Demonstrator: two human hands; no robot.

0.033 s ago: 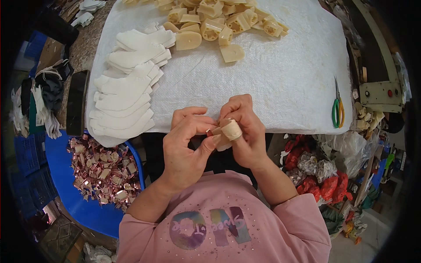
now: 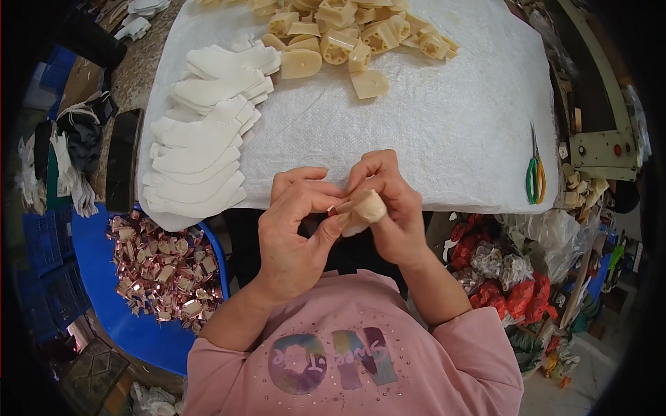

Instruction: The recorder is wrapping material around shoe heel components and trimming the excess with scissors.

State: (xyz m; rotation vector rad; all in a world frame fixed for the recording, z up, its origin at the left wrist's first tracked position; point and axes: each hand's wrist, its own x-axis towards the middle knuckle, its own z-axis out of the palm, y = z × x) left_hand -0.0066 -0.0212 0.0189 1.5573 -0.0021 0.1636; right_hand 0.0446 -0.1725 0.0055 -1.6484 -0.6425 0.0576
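My left hand [image 2: 291, 218] and my right hand [image 2: 390, 208] meet just off the near edge of the white woven sheet. Between them is a small pale piece [image 2: 355, 226] with a bit of shiny reddish colour by the left fingertips. Both hands are closed on it, left thumb and fingers pinching one side. A beige covering [image 2: 371, 206] sits over my right thumb tip and hides part of the piece. Its exact kind I cannot make out. On the sheet to the left lie overlapping white curved cut pieces [image 2: 198, 163].
Beige moulded plastic parts [image 2: 340, 45] are heaped on the far side of the white sheet [image 2: 430, 125]. Green-and-orange-handled scissors [image 2: 535, 177] lie at its right edge. A black phone [image 2: 124, 163] rests at left, above a blue tub [image 2: 149, 340] of shiny pinkish small parts [image 2: 166, 267].
The beige-covered right thumb tip has turned slightly against the pale piece. Both hands otherwise keep nearly the same place, and the whole view has shifted a little.
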